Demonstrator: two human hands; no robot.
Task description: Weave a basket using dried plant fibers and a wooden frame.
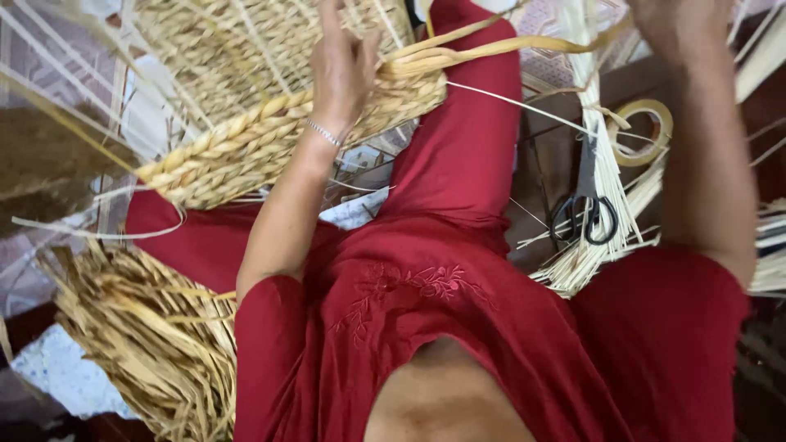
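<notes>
Two hands work a woven basket (246, 147). Left hand (342, 65) rests on the braided rim, fingers extended, the basket lying under and left of it. Right hand (679, 24) is cut off at the top edge; I cannot tell its grip. Strands (491, 51) stretch between them.

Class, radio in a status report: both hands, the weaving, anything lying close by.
Left hand pressing braided straw basket rim. Right hand raised at the frame edge, grip unclear. Black scissors on pale reed strips beside the right arm.
</notes>
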